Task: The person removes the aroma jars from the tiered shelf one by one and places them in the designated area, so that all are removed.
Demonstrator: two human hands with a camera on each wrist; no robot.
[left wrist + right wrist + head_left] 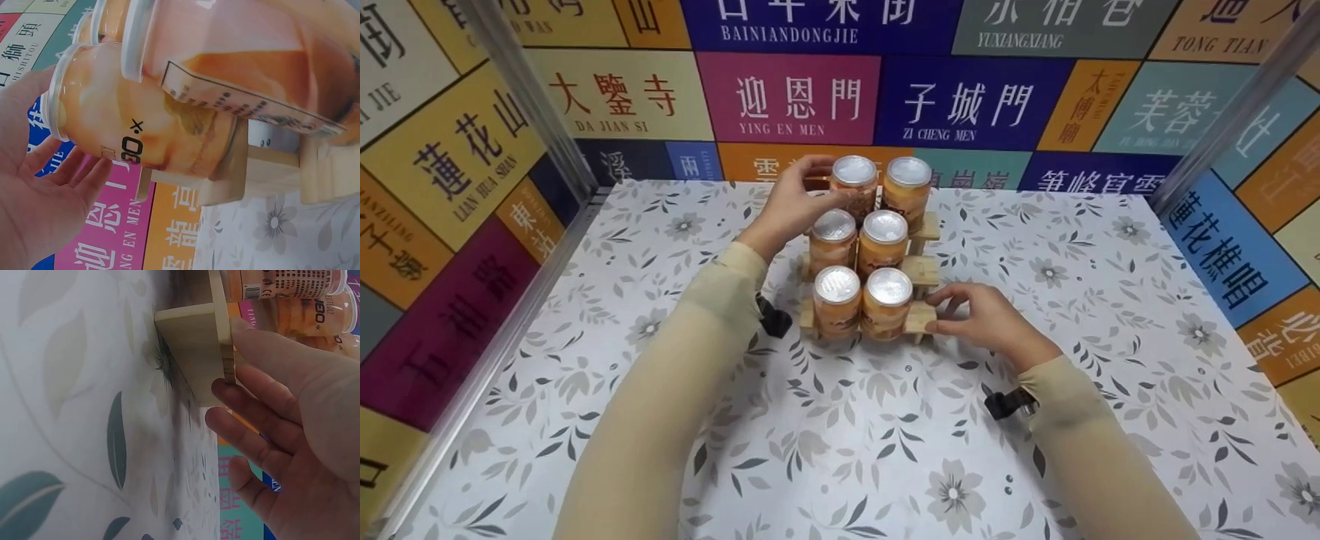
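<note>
A stepped wooden stand (921,271) carries several cans with silvery lids and orange printed sides, two to a step. My left hand (793,201) is at the back left can (854,172), its thumb across the front and its fingers round the far side. That same can (95,107) shows in the left wrist view, its lid beside the palm. At the stand's right side, my right hand (990,319) pinches the end of the lowest step. In the right wrist view the thumb lies on the step board (223,332), with fingertips at its edge.
Beside the left can at the back is another can (907,187); a middle can (883,238) and a front can (887,300) stand nearer. A floral cloth (877,450) covers the table. Panels with printed characters (795,97) rise behind and at both sides.
</note>
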